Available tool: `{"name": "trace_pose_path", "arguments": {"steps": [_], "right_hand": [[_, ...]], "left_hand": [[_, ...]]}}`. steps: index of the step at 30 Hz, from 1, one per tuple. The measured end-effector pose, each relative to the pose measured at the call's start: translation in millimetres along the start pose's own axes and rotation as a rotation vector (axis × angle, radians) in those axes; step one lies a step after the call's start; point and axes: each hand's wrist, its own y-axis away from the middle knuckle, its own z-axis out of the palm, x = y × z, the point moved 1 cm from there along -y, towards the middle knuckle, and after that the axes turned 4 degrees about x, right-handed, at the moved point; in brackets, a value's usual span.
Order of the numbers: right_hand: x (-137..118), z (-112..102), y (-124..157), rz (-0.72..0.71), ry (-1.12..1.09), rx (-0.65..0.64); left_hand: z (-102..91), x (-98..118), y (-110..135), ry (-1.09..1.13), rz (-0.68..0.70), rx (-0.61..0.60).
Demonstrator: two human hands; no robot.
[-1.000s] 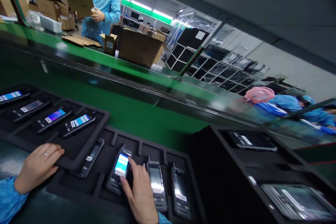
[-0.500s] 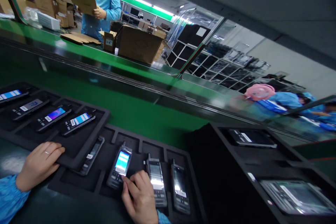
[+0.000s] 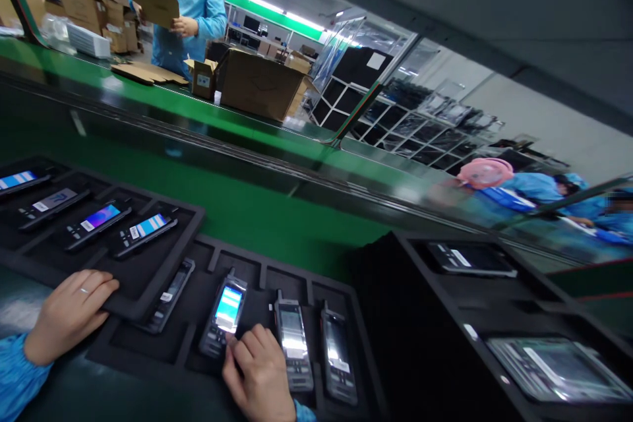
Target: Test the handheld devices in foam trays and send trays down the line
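Handset (image 3: 228,306), seen from your head, lies in the lower tray (image 3: 143,346), antenna pointing away, long axis leaning slightly right. Your right hand (image 3: 262,369) is curled narrow at its keypad; whether your left hand (image 3: 72,316) grips the upper tray (image 3: 148,270), you cannot tell. Green bench surface (image 3: 257,211); cardboard box (image 3: 260,86) beyond.

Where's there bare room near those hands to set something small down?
Mainly the green surface, behind the lower tray and left of the tall black stack. Dark tabletop also shows between the left hand and right hand. Crowded: around the right hand, lit phone at its fingers, two phones to its right.
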Motion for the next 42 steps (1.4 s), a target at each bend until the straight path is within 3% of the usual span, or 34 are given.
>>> {"name": "trace_pose_path", "arguments": {"steps": [19,23,27,34,42], "right_hand": [[3,-4,-3,0.017,-0.069,-0.041],[7,-8,-4,0.119,-0.134,-0.053],[14,-5,-3,0.266,-0.001,-0.096],[18,4,1,0.284,0.078,-0.206],[17,1,5,0.3,0.032,-0.104]], "left_hand": [[0.9,-1,1,0.034,-0.016,-0.001],[0.9,0,0,0.044,-0.017,0.007],[-0.4,1,0,0.054,-0.046,0.003],[0.1,1,-1,0.076,-0.076,-0.006],[1.8,0,-1,0.071,-0.073,0.025]]}}
